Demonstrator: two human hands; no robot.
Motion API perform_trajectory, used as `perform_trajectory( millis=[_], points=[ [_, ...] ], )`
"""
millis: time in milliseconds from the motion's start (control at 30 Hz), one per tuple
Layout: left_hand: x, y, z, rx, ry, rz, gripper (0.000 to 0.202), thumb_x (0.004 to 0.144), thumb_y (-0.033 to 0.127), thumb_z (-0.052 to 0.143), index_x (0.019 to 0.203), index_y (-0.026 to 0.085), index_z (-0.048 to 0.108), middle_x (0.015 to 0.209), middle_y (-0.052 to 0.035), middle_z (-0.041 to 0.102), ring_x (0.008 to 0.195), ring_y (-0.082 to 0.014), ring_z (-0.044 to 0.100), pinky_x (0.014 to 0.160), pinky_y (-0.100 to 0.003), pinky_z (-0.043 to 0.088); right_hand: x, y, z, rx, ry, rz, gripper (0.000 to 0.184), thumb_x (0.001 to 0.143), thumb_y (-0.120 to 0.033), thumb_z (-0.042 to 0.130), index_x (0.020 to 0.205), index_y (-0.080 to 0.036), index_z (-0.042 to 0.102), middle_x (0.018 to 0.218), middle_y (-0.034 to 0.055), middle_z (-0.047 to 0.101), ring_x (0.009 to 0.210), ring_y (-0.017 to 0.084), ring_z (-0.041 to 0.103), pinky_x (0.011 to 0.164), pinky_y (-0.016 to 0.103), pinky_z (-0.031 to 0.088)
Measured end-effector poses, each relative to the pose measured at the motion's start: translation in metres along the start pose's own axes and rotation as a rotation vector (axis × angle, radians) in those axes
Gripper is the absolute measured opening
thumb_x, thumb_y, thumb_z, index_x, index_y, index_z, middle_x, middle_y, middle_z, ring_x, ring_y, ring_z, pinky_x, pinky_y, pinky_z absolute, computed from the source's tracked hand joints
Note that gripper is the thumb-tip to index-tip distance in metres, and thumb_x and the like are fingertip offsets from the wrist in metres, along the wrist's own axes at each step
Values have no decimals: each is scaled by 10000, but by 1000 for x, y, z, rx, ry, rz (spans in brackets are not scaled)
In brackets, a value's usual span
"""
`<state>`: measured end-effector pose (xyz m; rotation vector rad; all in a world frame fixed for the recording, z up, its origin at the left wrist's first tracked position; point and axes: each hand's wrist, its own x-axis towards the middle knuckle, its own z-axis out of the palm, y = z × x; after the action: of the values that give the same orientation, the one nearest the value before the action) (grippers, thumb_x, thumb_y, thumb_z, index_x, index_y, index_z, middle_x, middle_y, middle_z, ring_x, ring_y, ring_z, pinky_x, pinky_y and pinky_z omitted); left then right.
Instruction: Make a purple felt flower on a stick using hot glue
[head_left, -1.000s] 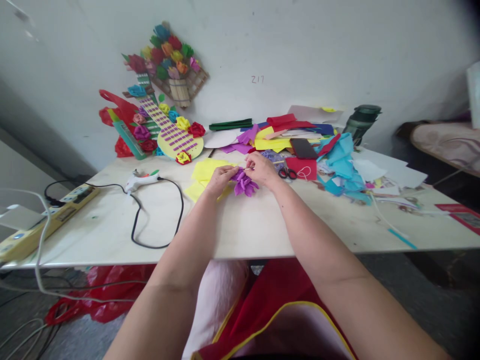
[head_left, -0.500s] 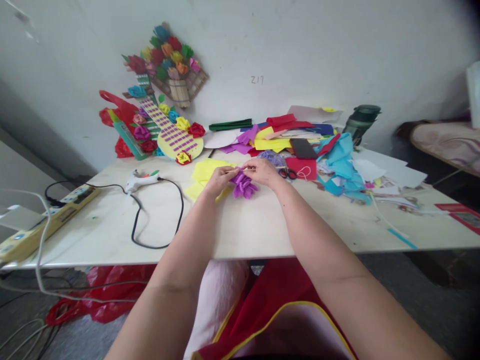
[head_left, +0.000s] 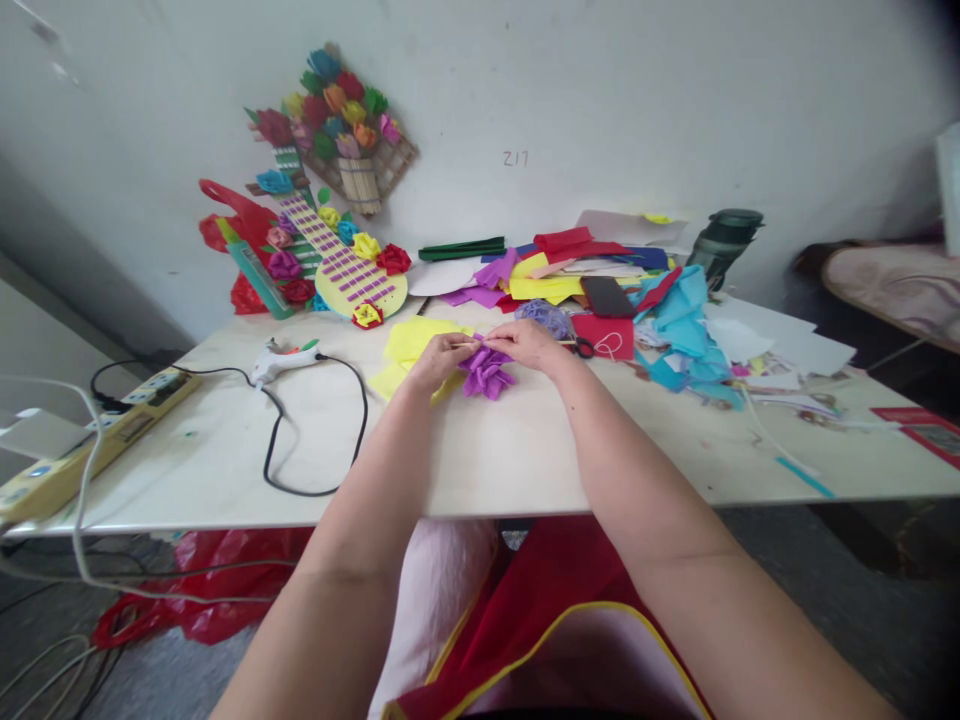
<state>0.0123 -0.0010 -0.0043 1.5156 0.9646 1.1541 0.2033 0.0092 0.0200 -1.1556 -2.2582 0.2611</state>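
Observation:
My left hand (head_left: pixel 442 358) and my right hand (head_left: pixel 527 343) meet over the table with fingers pinched. Between them runs a thin pale stick (head_left: pixel 466 345), its ends partly hidden by my fingers. Purple crepe paper (head_left: pixel 487 376), gathered into petal-like folds, hangs from the pinched fingertips just above the tabletop. Behind and beneath my left hand lies a yellow crepe paper sheet (head_left: pixel 411 345). Scissors (head_left: pixel 583 347) rest beside my right wrist, their blades mostly hidden. A purple tangle of string (head_left: pixel 545 318) sits behind that hand.
A white glue gun (head_left: pixel 283 364) and its looped black cord lie left, near a power strip (head_left: pixel 97 440). A flower-trimmed paper guitar (head_left: pixel 360 280) and green glue bottle (head_left: pixel 259 270) stand behind. Paper scraps, a phone (head_left: pixel 607 297) and a dark bottle (head_left: pixel 724 245) occupy the right.
My right hand has slid slightly right and turned, covering more of the scissors. The purple paper has shifted a little to the left. My left hand stays almost in place.

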Motion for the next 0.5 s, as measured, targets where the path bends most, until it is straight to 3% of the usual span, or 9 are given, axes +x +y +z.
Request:
perform_trajectory(
  millis=[500],
  points=[
    [-4,6,0,-115,-67,-94,316,581,372,807,732,123,682,675,-34,654,625,-119,565,647,-253,440,5,3,4,-73,82,-55,221,852,-371,622,887,-234,792,874,46,746,814,163,641,712,257,436]
  ],
)
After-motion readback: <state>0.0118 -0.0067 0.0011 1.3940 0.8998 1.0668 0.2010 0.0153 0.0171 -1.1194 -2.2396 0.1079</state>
